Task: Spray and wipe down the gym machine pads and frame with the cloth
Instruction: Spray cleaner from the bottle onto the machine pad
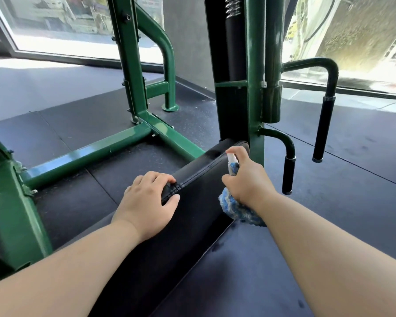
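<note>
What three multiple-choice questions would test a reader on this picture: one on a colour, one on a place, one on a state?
1. What colour is the frame? A green; B red; C grey.
2. Where is the left hand? A on the frame; B gripping the pad at its edge; C in the air.
3. What state is the right hand in? A open, empty; B gripping the spray bottle and cloth; C flat on the pad.
Answers: 1 A, its tubes are painted green; 2 B, it curls over the stitched edge; 3 B, both show in its grip.
</note>
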Available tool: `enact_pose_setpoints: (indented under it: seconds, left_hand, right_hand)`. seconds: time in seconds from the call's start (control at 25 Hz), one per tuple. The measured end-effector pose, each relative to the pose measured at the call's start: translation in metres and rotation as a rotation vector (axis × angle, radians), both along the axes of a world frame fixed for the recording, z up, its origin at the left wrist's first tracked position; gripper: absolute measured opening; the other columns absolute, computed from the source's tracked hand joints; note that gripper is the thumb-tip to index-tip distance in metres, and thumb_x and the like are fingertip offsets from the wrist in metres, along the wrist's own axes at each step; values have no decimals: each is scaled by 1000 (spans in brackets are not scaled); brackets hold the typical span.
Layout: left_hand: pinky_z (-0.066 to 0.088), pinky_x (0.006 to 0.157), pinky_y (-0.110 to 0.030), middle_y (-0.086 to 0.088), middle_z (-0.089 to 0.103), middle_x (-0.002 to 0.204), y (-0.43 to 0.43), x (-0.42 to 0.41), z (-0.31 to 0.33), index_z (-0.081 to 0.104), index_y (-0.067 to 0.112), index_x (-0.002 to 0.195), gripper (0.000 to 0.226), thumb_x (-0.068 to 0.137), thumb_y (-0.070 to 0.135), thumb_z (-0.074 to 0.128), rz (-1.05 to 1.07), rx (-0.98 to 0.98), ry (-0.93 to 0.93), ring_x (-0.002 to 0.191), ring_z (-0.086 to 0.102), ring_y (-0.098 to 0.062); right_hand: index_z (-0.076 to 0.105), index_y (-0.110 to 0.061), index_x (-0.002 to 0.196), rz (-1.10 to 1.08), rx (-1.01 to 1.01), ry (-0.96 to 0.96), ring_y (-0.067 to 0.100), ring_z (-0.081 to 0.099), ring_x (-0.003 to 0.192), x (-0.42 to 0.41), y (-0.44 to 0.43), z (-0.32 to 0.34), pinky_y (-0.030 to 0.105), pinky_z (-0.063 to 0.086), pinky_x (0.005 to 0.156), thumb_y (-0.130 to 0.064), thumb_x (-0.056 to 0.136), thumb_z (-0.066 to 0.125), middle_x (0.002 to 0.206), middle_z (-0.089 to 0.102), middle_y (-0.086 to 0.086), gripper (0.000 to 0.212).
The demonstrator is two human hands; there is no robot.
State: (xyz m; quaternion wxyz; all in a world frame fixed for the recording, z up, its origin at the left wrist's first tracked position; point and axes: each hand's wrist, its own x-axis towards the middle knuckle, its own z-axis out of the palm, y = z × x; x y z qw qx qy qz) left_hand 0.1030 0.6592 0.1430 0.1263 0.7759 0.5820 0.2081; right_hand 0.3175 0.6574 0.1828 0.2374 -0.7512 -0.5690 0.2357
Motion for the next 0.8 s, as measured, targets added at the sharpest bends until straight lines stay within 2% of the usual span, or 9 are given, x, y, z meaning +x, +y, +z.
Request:
enact_pose_setpoints:
  seconds: [0.12, 0.24, 0.32, 0.4, 0.48, 0.6, 0.64, 0.72, 0.8]
  left_hand:
    - [33, 99, -34, 12, 49, 123, -1, 1, -2, 51, 34, 119, 37, 88, 52, 45, -5, 15, 42, 116, 41, -17]
    - [34, 99, -34, 13, 54, 124, -6, 1, 6, 56, 34, 118, 58, 74, 63, 30, -111, 72, 42, 116, 46, -16]
    - [35, 98, -32, 10, 60, 122, -21, 3, 8, 60, 31, 117, 62, 70, 62, 33, -230, 87, 3, 115, 51, -15]
    - [40, 92, -32, 7, 67, 105, -41, 10, 2, 63, 26, 106, 51, 69, 55, 43, -256, 38, -112, 101, 57, -18]
    - [43, 77, -34, 5, 65, 81, -60, 19, -6, 60, 19, 89, 29, 73, 42, 52, -169, -33, -266, 81, 58, -16]
    - [33, 59, -28, 2, 54, 65, -74, 20, -4, 46, 14, 81, 13, 88, 21, 55, 67, -45, -509, 61, 48, -8]
    - [29, 58, -29, 3, 54, 66, -75, 19, 0, 45, 14, 85, 9, 88, 17, 53, 131, -31, -553, 62, 49, -11]
    - [30, 64, -29, 2, 60, 78, -79, 11, 10, 49, 20, 102, 18, 88, 9, 49, 164, 23, -523, 74, 54, -21]
    - [36, 76, -26, 4, 61, 97, -81, 0, 18, 55, 36, 109, 37, 85, 11, 43, 146, 95, -467, 89, 55, -21]
  right_hand:
    - [33, -37, 125, -20, 29, 63, 15, 53, 69, -6, -13, -7, 29, 43, 60, -17, 86, 54, 85, 55, -2, 49]
    - [31, -41, 138, -88, 70, 576, 17, 62, 89, -27, -15, -13, 33, 52, 80, -20, 82, 66, 106, 58, -2, 69]
    - [52, -22, 118, -212, 105, 941, 24, 64, 88, -50, -16, -20, 46, 53, 90, -18, 79, 69, 102, 63, 6, 43]
    - [57, -14, 89, -280, 43, 1147, 24, 60, 75, -66, -22, -25, 46, 52, 87, -13, 87, 65, 85, 62, 7, 9]
    - [57, -14, 86, -293, -25, 1155, 25, 60, 78, -66, -33, -32, 47, 53, 87, -18, 91, 63, 87, 64, 6, 9]
    - [54, -19, 89, -398, 94, 1090, 19, 60, 74, -39, -38, -27, 37, 53, 80, -22, 93, 58, 86, 64, 5, 7]
    - [53, -20, 94, -414, 160, 992, 17, 57, 65, -28, -38, -22, 33, 53, 71, -19, 92, 55, 82, 61, 5, 3]
    - [49, -28, 118, -290, 189, 669, 16, 50, 53, -11, -39, -12, 26, 49, 53, -14, 89, 47, 79, 57, 4, 32]
    - [31, -50, 137, -107, 125, 348, 18, 55, 60, -6, -39, -2, 27, 47, 54, -16, 88, 44, 88, 59, 0, 61]
